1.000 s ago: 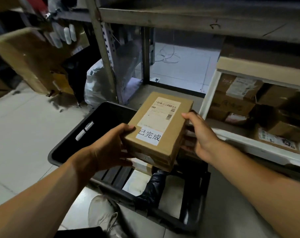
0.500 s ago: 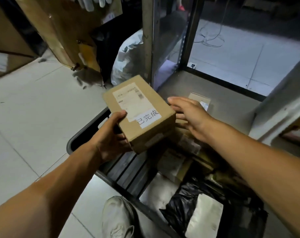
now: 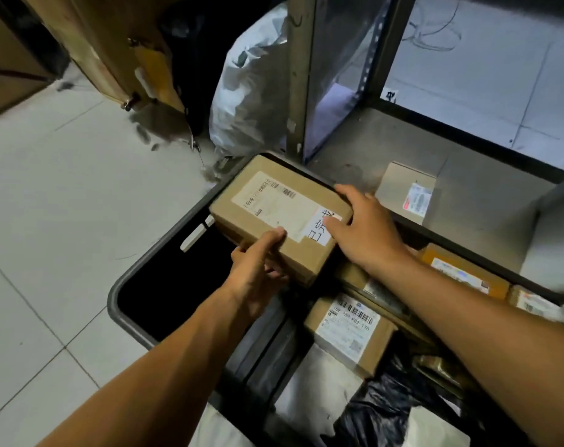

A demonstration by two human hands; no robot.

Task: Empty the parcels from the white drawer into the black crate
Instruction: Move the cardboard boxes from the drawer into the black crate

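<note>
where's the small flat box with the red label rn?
Head view, upper right: the flat box lies on the grey shelf, just beyond the black crate, outside it.

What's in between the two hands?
In the head view, a brown cardboard parcel with a white label, gripped by the left hand and right hand, above the black crate.

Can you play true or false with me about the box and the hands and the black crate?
1. Both hands touch the cardboard box. True: the left hand and right hand are on it.
2. The black crate is empty. False: other parcels lie in it.
3. The box has a white shipping label. True.
4. A red ball sits on the floor. False: none shows.
5. The box is over the crate's far corner. True.
</note>
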